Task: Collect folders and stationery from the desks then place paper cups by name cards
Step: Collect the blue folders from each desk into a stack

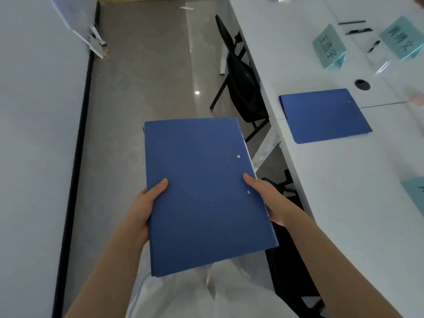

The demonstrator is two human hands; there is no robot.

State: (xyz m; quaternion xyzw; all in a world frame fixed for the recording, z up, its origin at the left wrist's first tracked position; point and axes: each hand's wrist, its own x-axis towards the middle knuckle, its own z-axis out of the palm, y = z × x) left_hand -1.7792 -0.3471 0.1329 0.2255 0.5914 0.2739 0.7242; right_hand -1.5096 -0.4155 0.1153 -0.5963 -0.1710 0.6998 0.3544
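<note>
The left hand [146, 203] clamps the left edge of a flat blue card folder [206, 193], thumb on top and fingers beneath. The right hand [266, 198] grips the opposite edge likewise, so the stack, seemingly more than one folder, rides level over the grey floor, probably for carrying between desks. A second blue folder [323, 115] lies near the front edge of the long white desk [344, 180], well apart from both hands. Beyond it stand teal folded name cards [328, 45] and dark pens [358, 31].
</note>
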